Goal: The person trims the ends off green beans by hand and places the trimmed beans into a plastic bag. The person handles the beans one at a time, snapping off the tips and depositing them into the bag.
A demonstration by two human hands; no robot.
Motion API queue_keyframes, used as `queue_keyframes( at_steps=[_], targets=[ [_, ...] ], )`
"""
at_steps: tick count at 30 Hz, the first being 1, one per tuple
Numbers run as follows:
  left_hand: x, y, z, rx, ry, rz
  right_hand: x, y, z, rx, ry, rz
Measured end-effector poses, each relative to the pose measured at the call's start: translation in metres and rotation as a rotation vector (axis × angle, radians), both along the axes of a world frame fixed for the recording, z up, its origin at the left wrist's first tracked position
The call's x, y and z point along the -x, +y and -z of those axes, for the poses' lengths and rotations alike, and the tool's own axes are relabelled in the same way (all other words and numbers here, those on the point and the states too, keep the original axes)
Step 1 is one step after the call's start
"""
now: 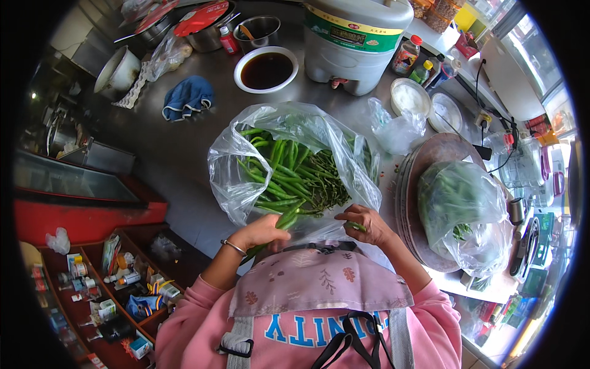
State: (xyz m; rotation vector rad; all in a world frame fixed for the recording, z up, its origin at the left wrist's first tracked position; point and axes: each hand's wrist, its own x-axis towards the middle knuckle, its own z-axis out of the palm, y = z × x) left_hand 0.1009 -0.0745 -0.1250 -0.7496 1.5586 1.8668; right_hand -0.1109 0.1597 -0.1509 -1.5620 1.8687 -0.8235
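Long green chili peppers [281, 184] fill a clear plastic bag [230, 152], which lies wide-mouthed on the steel table. Dark thin stems [329, 177] are heaped at the right side inside it. My left hand [260, 235] grips several green peppers [290, 216] at the near edge of the bag, their ends poking out on both sides. Just to the right, my right hand [364, 225] pinches a short green pepper piece [355, 226] in curled fingers, over the bag's near right edge. A gap separates the two hands.
Behind the bag stand a white bowl of dark liquid [266, 69] and a large plastic keg [359, 46]. A blue cloth [188, 98] lies left of them. At right, another bag of greens [454, 203] rests on stacked round chopping boards [405, 203]. An open divided drawer [92, 258] is at lower left.
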Motion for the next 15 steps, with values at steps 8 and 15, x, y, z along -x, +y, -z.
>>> queue_keyframes(
  at_steps=[8,15],
  targets=[
    [0.002,-0.002,-0.003,0.046,0.009,-0.133,0.005,-0.017,-0.024,0.302,-0.05,0.361],
    [0.044,0.002,-0.017,-0.149,0.199,-0.677,-0.043,-0.085,-0.065,0.429,0.234,-0.079]
  ],
)
